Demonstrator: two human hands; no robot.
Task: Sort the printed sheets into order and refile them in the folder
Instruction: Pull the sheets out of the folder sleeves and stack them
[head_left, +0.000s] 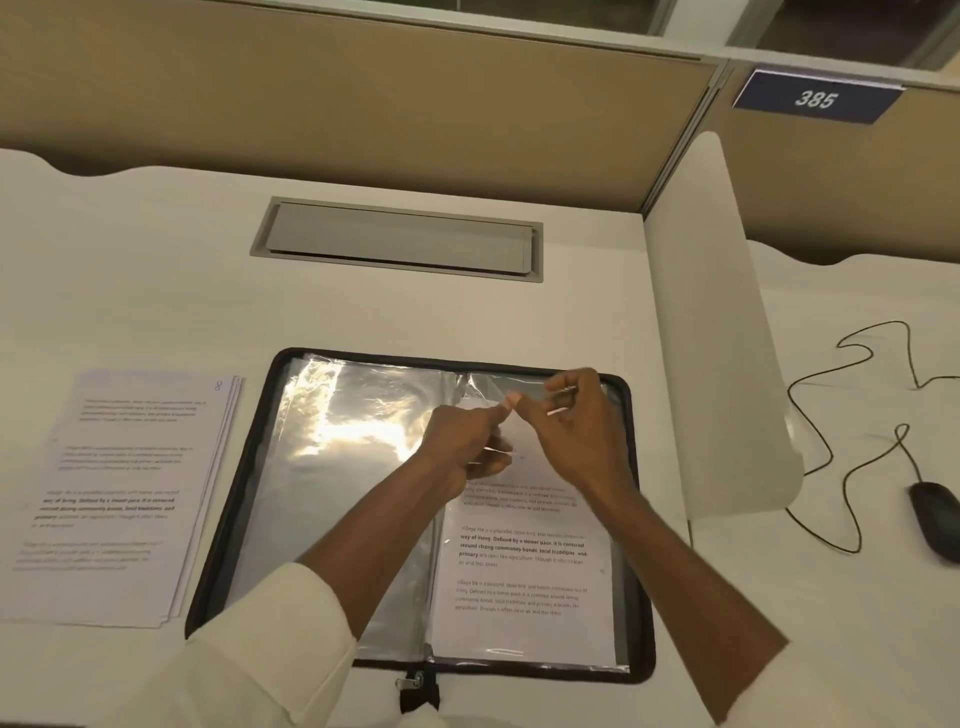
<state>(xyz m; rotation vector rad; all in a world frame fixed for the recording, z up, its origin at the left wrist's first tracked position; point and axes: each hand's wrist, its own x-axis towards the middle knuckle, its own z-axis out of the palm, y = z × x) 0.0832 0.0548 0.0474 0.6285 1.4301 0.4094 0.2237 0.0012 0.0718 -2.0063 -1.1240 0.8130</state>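
A black zip folder (223, 519) lies open on the desk, its clear plastic sleeves spread flat. A printed sheet (519, 571) sits in the right-hand sleeve. A stack of printed sheets (119, 493) lies to the left of the folder, the top one marked 8. My left hand (467, 441) and my right hand (576, 421) meet over the top of the right page. Both pinch the upper edge of a clear sleeve (483, 389), whose corner is lifted between the fingers.
A grey cable hatch (400, 239) is set into the desk behind the folder. A white divider panel (727, 338) stands to the right; beyond it lie a black mouse (935, 519) and its looping cable (831, 415). A tan partition wall rises at the back.
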